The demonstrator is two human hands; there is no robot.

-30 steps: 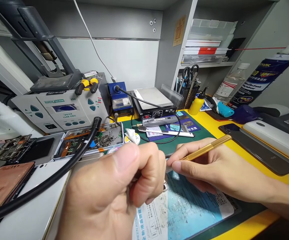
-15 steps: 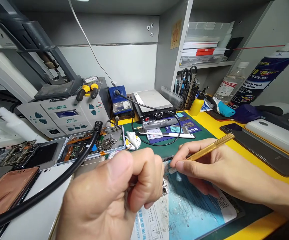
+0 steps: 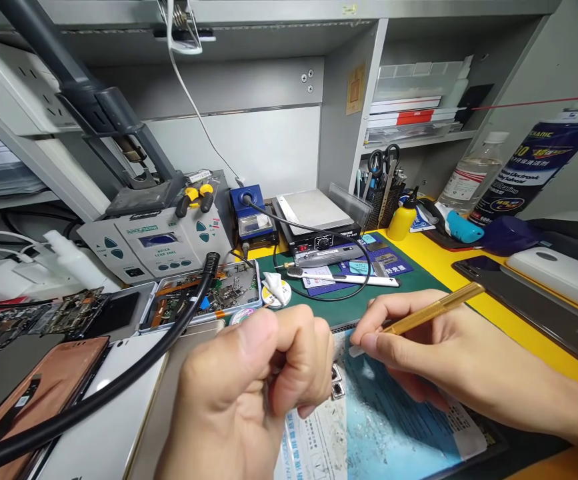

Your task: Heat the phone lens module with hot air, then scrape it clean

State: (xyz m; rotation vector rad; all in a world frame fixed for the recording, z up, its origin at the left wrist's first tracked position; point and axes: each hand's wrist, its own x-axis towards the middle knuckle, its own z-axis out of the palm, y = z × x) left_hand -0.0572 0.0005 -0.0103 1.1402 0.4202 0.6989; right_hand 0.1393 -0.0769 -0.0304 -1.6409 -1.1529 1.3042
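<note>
My right hand (image 3: 419, 347) is closed round a gold-handled knife (image 3: 433, 309), gripped like a pen. Its pale, flat tip shows below my fingertips, close over the blue printed work pad (image 3: 389, 427). Beside it, my left hand (image 3: 259, 380) is closed, thumb pressed against the curled index finger. What it holds, if anything, is hidden. Just right of the left knuckles, small square metal-framed parts (image 3: 337, 388) lie on the pad's white portion. Scratches and small specks mark the pad.
A black hose (image 3: 133, 387) crosses the left side over phones and a tray of circuit boards (image 3: 233, 310). Behind are a hot-air station (image 3: 159, 240), a heating plate (image 3: 313, 207) and a toothbrush (image 3: 369, 280). A dark phone (image 3: 539, 313), yellow bottle (image 3: 403, 217) and spray can (image 3: 539, 167) stand or lie right.
The camera view has shifted, so the scene sits lower and farther right. Both hands keep their closed poses, and the knife remains in my right hand.
</note>
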